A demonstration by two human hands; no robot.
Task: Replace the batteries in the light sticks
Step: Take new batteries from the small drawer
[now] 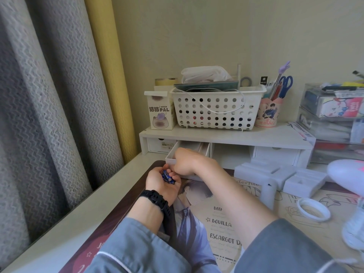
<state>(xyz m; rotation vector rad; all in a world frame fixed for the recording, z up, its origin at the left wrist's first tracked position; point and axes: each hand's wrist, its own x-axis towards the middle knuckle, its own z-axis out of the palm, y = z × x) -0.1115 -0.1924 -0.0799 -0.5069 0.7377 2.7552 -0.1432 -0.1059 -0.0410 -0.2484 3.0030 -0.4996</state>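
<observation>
Cradles blue batteries [167, 177] in the left hand [160, 184], palm turned up, fingers curled round them. Wears a black watch [155, 200] on the left wrist, with the grey sleeve [137, 247] stopping short of it. Reaches forward with the right hand [187, 161], just beyond the left, wrist bent, back of the hand up. Curls the right fingers downward out of sight; cannot tell whether they grasp anything. Bares the right forearm, angled in from the lower right.

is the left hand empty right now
No, the left hand grips a few blue batteries in its curled fingers.
</observation>
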